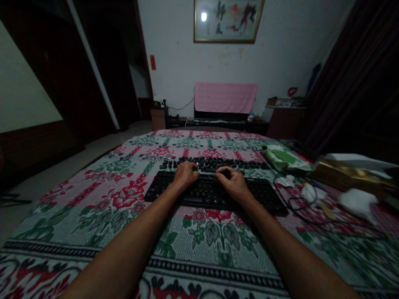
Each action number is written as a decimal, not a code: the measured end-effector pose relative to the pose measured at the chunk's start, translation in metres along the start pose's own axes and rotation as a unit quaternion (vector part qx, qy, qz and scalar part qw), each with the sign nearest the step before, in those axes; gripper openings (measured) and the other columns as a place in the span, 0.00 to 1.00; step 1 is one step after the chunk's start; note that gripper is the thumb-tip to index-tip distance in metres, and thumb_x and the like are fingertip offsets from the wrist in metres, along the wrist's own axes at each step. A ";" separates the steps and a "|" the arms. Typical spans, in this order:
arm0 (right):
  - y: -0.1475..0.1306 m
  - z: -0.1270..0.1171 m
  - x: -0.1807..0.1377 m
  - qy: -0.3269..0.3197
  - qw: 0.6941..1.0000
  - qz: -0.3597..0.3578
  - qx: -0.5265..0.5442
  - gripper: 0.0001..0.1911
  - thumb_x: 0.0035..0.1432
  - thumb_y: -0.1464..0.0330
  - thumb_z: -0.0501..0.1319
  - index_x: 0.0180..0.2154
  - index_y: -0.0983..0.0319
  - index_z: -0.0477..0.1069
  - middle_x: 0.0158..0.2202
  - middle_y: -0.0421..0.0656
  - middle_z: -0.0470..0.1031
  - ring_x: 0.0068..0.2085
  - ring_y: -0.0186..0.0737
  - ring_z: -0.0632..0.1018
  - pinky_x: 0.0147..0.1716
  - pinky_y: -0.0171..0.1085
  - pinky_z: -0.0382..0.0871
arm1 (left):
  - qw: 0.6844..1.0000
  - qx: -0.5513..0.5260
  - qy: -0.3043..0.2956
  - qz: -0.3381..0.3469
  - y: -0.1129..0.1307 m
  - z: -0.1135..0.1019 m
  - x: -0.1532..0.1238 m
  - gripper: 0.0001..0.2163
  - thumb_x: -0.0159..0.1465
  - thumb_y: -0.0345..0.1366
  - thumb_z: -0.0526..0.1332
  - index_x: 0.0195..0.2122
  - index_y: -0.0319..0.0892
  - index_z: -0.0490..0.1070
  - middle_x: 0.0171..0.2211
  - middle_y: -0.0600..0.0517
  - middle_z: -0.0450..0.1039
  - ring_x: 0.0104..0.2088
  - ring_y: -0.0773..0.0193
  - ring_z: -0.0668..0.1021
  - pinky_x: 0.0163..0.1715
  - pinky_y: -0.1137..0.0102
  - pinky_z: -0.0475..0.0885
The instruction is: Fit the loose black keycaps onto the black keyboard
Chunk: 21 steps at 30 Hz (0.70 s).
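A black keyboard (202, 189) lies across the flowered cloth in front of me, with its lower part showing between my arms. Behind its far edge, loose black keycaps (212, 161) are spread in a long band. My left hand (186, 172) is over the keyboard's far edge, left of centre, fingers curled in; what they hold, if anything, is too small and dark to name. To its right, my right hand (233, 181) hovers over the keyboard with thumb and forefinger tips brought together in a pinch. Whatever lies between those tips cannot be made out.
A green tissue pack (282, 157) and a gold box (349, 170) stand at the right. Nearer are crumpled white tissues (357, 201) and a dark cable (307, 220). A patterned cloth (131, 224) covers the table. Beyond, a pink towel (226, 97) hangs over a dark screen.
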State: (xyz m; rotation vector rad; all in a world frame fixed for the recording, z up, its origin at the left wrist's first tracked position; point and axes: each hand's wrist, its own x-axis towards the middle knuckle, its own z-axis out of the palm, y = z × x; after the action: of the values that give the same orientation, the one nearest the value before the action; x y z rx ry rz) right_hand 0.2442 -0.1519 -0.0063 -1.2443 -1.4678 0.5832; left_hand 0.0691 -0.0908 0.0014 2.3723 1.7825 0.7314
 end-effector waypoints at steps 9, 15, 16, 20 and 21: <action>0.005 0.003 0.001 0.004 1.000 0.001 0.001 0.10 0.48 0.63 0.59 0.31 0.62 0.71 0.24 0.39 0.72 0.24 0.34 0.72 0.24 0.32 0.65 | 0.991 -0.064 -0.111 -0.040 -0.005 0.002 0.022 0.15 0.54 0.43 0.59 0.38 0.44 0.78 0.34 0.52 0.79 0.36 0.61 0.77 0.36 0.73 0.68; 0.004 0.003 0.000 0.004 1.000 -0.012 -0.006 0.09 0.48 0.63 0.59 0.30 0.62 0.71 0.24 0.39 0.72 0.25 0.34 0.72 0.26 0.33 0.65 | 0.992 -0.088 -0.063 -0.060 -0.016 -0.005 0.020 0.14 0.58 0.40 0.55 0.38 0.44 0.78 0.36 0.53 0.79 0.37 0.63 0.77 0.36 0.75 0.68; 0.004 0.003 0.000 0.004 1.000 -0.012 -0.007 0.09 0.48 0.63 0.59 0.30 0.62 0.71 0.24 0.39 0.72 0.25 0.34 0.72 0.26 0.33 0.65 | 0.994 -0.085 -0.056 -0.049 -0.016 -0.005 0.020 0.14 0.58 0.40 0.54 0.38 0.44 0.78 0.36 0.53 0.79 0.37 0.63 0.77 0.37 0.75 0.68; 0.005 0.002 0.001 0.009 1.000 0.004 0.003 0.09 0.47 0.63 0.59 0.31 0.62 0.71 0.23 0.39 0.72 0.24 0.35 0.73 0.26 0.33 0.65 | 0.995 -0.057 -0.054 0.068 -0.009 0.002 0.018 0.15 0.60 0.37 0.52 0.39 0.43 0.77 0.39 0.51 0.78 0.41 0.62 0.76 0.42 0.73 0.67; 0.005 0.002 0.001 0.012 1.000 0.011 0.004 0.09 0.47 0.63 0.59 0.31 0.62 0.71 0.23 0.39 0.72 0.24 0.35 0.73 0.25 0.33 0.65 | 0.993 -0.046 -0.057 0.097 -0.006 0.003 0.018 0.15 0.60 0.36 0.52 0.40 0.43 0.77 0.40 0.51 0.77 0.42 0.63 0.76 0.43 0.73 0.67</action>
State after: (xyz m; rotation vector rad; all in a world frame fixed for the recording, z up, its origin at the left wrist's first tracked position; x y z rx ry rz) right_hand 0.2445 -0.1488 -0.0108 -1.2591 -1.4331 0.5868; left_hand 0.0687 -0.0719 0.0022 2.4940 1.4569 0.6677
